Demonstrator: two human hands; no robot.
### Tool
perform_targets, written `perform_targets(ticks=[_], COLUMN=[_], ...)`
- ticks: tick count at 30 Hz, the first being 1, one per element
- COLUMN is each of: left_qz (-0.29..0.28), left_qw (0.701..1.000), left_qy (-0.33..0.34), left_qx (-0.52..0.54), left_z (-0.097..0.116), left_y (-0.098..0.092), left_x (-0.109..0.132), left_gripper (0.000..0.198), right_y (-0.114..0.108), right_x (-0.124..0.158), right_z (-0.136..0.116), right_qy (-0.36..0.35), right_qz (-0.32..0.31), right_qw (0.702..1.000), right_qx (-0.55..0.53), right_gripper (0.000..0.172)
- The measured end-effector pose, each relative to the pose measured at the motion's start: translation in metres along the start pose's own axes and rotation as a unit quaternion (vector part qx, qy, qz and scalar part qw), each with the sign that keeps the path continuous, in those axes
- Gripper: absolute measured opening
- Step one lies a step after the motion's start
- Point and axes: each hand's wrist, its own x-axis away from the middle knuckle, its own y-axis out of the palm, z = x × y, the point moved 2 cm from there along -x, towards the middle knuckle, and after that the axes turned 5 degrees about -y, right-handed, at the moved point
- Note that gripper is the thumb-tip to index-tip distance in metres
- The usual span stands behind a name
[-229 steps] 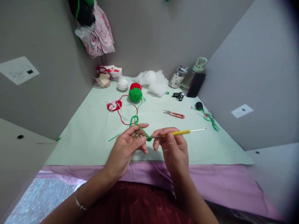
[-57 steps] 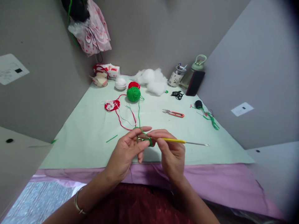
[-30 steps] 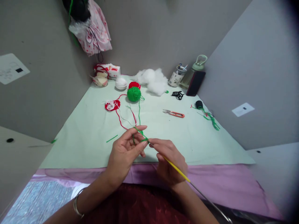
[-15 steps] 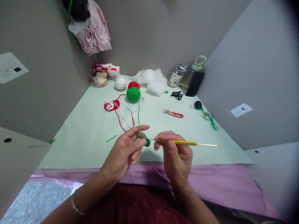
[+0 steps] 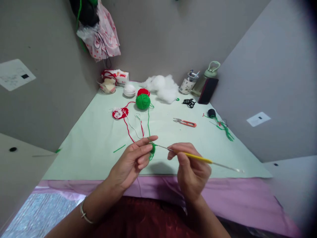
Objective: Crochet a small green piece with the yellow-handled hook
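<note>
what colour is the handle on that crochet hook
The handle is yellow. It shows best in the head view, the only one here.

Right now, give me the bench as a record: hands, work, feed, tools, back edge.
left hand: pinching the green piece
right hand: holding the yellow hook, near end at the green piece
feed: green strand from the green ball to the left hand
loose tool: orange snips, on the mat beyond the right hand
behind green ball: red ball
back edge, left to right: stuffing, pen jar, bottle; phone in front of bottle
</note>
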Motion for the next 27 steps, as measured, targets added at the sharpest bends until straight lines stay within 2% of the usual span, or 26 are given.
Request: perform_targets(ticks=[3, 6, 11, 14, 18, 21, 24, 27], left_qz=[0.015, 0.009, 0.022, 0.033, 0.039, 0.043, 0.057, 0.065], left_qw=[0.997, 0.989, 0.989, 0.991, 0.987, 0.98, 0.975, 0.97], left_qy=[0.059, 0.095, 0.104, 0.097, 0.114, 0.135, 0.147, 0.158], left_qx=[-0.051, -0.113, -0.1, -0.089, -0.107, -0.136, -0.157, -0.17], left_z=[0.0, -0.004, -0.003, -0.001, -0.001, -0.002, -0.004, -0.005], left_y=[0.0, 0.002, 0.003, 0.004, 0.002, -0.001, -0.004, -0.005], left_x=[0.001, 0.002, 0.002, 0.002, 0.004, 0.004, 0.003, 0.004], left_gripper=[0.028, 0.026, 0.025, 0.027, 0.027, 0.027, 0.027, 0.028], right_y=[0.005, 0.01, 0.008, 0.006, 0.004, 0.002, 0.003, 0.004], right_x=[-0.002, -0.002, -0.002, -0.003, 0.0, 0.003, 0.005, 0.005], right_z=[0.005, 0.008, 0.016, 0.015, 0.008, 0.002, -0.002, -0.002], right_qy=[0.085, 0.114, 0.183, 0.191, 0.142, 0.043, -0.079, -0.112], right_qz=[-0.006, -0.025, 0.001, 0.003, -0.002, -0.029, -0.065, -0.078], right_qw=[0.991, 0.986, 0.962, 0.954, 0.978, 0.998, 0.994, 0.989], right_qx=[-0.108, -0.121, -0.203, -0.232, -0.154, -0.04, 0.033, 0.061], right_gripper=[0.024, 0.018, 0.017, 0.02, 0.022, 0.025, 0.029, 0.031])
